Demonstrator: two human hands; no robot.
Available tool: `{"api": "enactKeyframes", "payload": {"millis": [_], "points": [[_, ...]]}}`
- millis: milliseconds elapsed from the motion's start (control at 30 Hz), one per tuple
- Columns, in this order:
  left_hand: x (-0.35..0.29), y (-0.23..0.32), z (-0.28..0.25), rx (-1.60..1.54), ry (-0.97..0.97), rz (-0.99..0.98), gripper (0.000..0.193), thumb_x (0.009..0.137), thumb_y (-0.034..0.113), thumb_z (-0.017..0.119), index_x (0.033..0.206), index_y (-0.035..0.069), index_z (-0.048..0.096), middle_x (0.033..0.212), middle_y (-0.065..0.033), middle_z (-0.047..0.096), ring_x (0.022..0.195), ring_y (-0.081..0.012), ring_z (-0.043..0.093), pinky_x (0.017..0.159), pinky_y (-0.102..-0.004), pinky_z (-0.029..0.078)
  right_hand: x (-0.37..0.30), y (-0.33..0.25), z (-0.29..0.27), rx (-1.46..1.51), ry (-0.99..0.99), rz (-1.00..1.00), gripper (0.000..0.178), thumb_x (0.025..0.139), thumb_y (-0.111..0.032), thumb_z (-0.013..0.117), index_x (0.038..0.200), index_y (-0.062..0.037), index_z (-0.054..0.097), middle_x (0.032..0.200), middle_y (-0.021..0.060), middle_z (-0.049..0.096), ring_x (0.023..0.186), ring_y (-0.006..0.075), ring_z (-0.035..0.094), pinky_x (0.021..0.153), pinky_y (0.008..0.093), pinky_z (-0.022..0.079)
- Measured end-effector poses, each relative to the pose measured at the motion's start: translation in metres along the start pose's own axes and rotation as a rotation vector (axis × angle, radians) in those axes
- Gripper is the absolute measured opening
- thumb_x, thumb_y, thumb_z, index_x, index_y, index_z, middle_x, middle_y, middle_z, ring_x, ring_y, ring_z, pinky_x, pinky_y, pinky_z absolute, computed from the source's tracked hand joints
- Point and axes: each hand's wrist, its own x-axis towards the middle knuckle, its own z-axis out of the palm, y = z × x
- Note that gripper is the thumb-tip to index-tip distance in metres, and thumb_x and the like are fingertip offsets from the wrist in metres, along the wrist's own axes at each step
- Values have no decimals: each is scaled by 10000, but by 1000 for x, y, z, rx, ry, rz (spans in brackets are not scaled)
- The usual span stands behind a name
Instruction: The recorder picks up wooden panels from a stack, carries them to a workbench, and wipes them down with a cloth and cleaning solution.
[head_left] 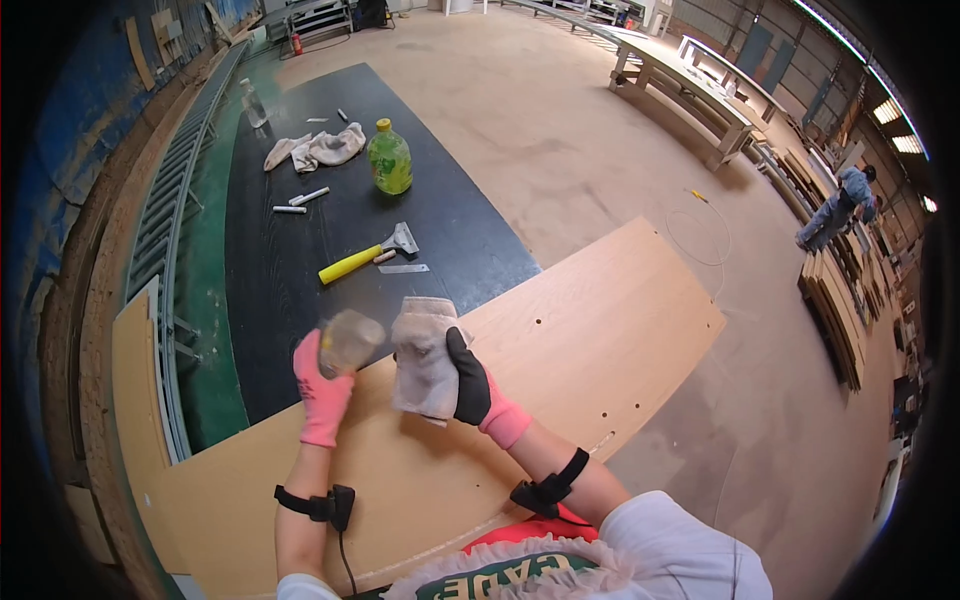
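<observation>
My left hand [323, 390], in a pink glove, is closed around a clear plastic bottle [352, 342], which is tilted and blurred by motion. In my right hand [474, 382], gloved in pink with a black palm side, is a greyish-white cloth [424, 358], its fabric hanging open towards the bottle. Both hands are above a light wood panel [590, 310] that lies across the near side. Just beyond them, a scraper with a yellow handle [352, 264] rests on the black panel [460, 230] beside a loose flat blade [404, 269].
On the black panel stand a green bottle with a yellow cap [389, 160] and a clear bottle [254, 105]. A crumpled rag [318, 148] and white markers [308, 197] lie there too. A roller conveyor [172, 225] runs along the left. Far right, a person [840, 208] bends over stacked boards [830, 310].
</observation>
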Motion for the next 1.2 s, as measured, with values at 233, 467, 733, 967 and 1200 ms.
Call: {"api": "enactKeyframes", "payload": {"millis": [233,467,733,967,1200], "points": [[15,-70,-15,-554,253,-541,646,640,-27,640,1251,1,433,1185,-101,517,1084,-193,483,959,-292,342,5,60,8,-2457,7,-175,609,746,-297,609,1238,-13,389,1296,203,362,1241,332,299,1039,464,214],[23,-107,-12,-693,243,-571,628,696,-27,620,1281,7,393,1210,-91,488,1106,-191,463,965,-290,328,30,-19,-56,-2519,352,-727,275,671,-204,617,871,-43,522,912,139,531,919,299,502,943,393,331],[15,-85,-15,-731,179,-592,653,748,-40,557,1340,14,287,1316,-103,375,1196,-208,381,1011,-303,280,-22,-221,-127,-2744,1505,-444,505,818,-365,472,1207,-43,450,1257,142,442,1185,301,385,1011,458,247],[-16,-47,-50,-715,466,-435,543,844,23,464,1338,-43,249,1334,-142,346,1209,-234,364,1023,-323,271,33,81,-28,-2392,-61,-371,386,694,-317,596,941,-26,540,1017,155,520,1009,303,467,945,428,327],[-19,26,8,-559,34,-327,599,756,0,401,1332,-51,241,1374,-162,296,1273,-268,283,1051,-368,188,17,59,-41,-2311,-250,-275,566,695,-294,612,1174,-28,468,1193,173,454,1192,319,356,1053,445,203]]}}
